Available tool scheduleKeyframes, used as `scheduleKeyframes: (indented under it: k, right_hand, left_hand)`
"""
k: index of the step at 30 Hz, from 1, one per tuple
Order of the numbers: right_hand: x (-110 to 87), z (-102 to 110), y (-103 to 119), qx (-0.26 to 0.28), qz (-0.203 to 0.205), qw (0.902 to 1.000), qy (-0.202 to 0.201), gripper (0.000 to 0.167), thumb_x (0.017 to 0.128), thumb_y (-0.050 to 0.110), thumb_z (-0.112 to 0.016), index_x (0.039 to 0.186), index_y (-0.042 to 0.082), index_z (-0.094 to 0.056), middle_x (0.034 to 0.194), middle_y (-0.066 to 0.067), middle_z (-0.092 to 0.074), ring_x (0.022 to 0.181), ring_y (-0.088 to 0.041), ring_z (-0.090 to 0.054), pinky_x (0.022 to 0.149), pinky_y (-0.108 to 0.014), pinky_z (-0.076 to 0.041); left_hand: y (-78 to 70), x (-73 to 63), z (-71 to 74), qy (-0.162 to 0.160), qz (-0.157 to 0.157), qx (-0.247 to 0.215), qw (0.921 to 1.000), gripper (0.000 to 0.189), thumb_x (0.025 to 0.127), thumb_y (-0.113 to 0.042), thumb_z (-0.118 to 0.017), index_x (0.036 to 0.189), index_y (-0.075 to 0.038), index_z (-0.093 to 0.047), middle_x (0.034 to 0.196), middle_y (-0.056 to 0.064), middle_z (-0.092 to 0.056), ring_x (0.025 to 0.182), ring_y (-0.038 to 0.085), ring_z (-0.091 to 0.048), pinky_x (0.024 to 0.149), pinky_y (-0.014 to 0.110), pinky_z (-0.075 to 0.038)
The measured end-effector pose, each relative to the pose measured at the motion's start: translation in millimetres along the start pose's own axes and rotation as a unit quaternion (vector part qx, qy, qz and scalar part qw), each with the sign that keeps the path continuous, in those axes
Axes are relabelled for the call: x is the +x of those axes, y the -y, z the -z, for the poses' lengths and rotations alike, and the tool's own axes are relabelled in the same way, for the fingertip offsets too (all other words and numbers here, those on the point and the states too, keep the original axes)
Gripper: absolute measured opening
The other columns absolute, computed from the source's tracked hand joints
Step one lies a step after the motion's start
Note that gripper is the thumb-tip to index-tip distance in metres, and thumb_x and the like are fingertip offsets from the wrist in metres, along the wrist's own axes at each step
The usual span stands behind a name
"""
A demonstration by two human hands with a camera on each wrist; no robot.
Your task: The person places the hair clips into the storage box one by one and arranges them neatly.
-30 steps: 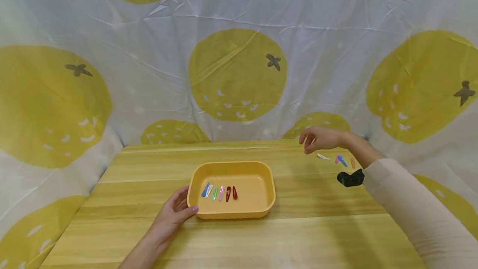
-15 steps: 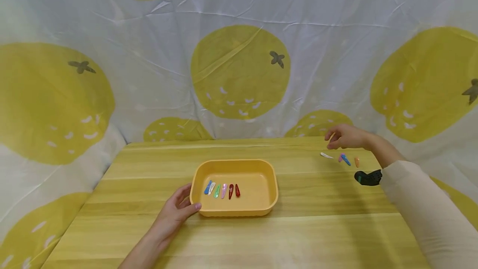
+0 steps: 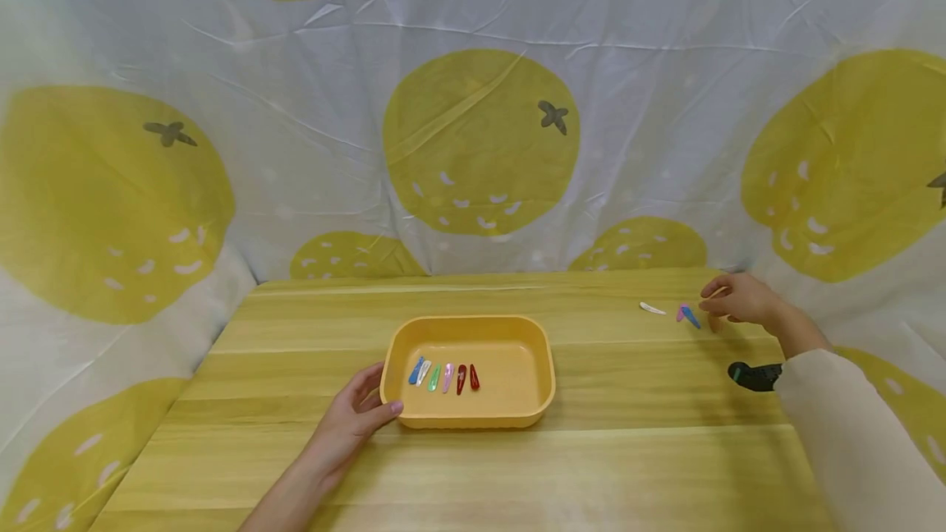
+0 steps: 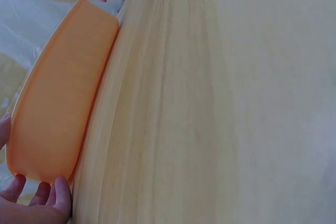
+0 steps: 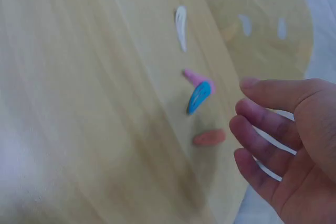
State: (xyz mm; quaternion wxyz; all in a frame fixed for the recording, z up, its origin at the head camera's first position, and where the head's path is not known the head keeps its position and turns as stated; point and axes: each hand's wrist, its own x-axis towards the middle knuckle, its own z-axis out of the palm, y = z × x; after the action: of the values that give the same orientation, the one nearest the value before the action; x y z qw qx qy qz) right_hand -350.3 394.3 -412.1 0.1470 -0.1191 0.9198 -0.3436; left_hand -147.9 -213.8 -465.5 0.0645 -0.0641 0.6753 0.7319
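My left hand (image 3: 347, 421) grips the left end of a yellow plastic tray (image 3: 473, 423), thumb over the rim and fingers against the outer wall. Inside, a row of snap hair clips lies toward the left: blue (image 3: 416, 371), white (image 3: 424, 373), green (image 3: 434, 378), pink (image 3: 447, 378) and two red ones (image 3: 461, 379). At the far right, my right hand (image 3: 742, 300) hovers with loosely bent fingers and nothing between them. Its fingertips are near an orange hair clip (image 5: 209, 137). Beside that lie a blue clip (image 5: 199, 97) overlapping a pink one (image 5: 192, 76), and a white clip (image 5: 180, 27).
A black strapped device (image 3: 754, 376) shows at the right wrist, by the sleeve (image 3: 850, 425). The wood-grain table (image 3: 591, 466) ends at the back against a hanging cloth (image 3: 318, 146) printed with yellow fruit. Cloth also encloses both sides.
My right hand has moved right, past the white, pink and blue clips, and lower toward the orange one. The left hand keeps its hold on the tray; the head view has shifted slightly.
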Motion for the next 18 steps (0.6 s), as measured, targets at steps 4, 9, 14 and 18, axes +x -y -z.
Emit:
scheduleKeyframes:
  k: [4,9,14,18]
  right_hand:
    - [-5.0,-4.5,-19.9,0.002,-0.017,0.9997,-0.015,0.041,0.104,0.015,-0.063,0.124,-0.019,-0.051,0.111,-0.026,-0.068,0.099,-0.039,-0.067,0.08,-0.046,-0.058]
    - [-10.1,-11.2,-39.4,-0.008,-0.019,0.999,-0.04,0.043,0.103,0.015,-0.065,0.124,-0.02,-0.05,0.111,-0.031,-0.065,0.093,-0.033,-0.065,0.073,-0.037,-0.056]
    - [-9.5,-19.8,-55.9,-0.018,-0.019,0.9976,-0.064,0.051,0.099,0.016,-0.071,0.128,-0.019,-0.048,0.107,-0.028,-0.062,0.09,-0.031,-0.061,0.073,-0.036,-0.052]
    - [-7.5,-23.7,-60.3,-0.032,-0.01,0.9968,-0.072,0.058,0.096,0.017,-0.073,0.134,-0.019,-0.047,0.103,-0.021,-0.061,0.088,-0.029,-0.057,0.074,-0.038,-0.049]
  left_hand:
    - [0.5,0.5,0.0,0.001,-0.001,-0.001,1.0,0.074,0.094,0.001,-0.073,0.156,0.0,-0.033,0.161,0.023,-0.032,0.145,0.042,-0.035,0.099,0.031,-0.05]
    - [1.1,1.0,0.4,0.001,0.0,-0.001,1.0,0.074,0.094,0.001,-0.073,0.157,-0.001,-0.034,0.161,0.022,-0.033,0.144,0.041,-0.036,0.099,0.03,-0.05]
    - [1.9,0.9,0.8,0.0,0.001,0.0,1.0,0.074,0.094,0.001,-0.073,0.157,-0.001,-0.033,0.162,0.022,-0.032,0.145,0.041,-0.035,0.099,0.03,-0.05]
    - [2.1,0.5,0.8,0.0,0.001,0.001,1.0,0.074,0.094,0.001,-0.073,0.157,-0.001,-0.033,0.162,0.022,-0.031,0.145,0.041,-0.035,0.099,0.03,-0.05]
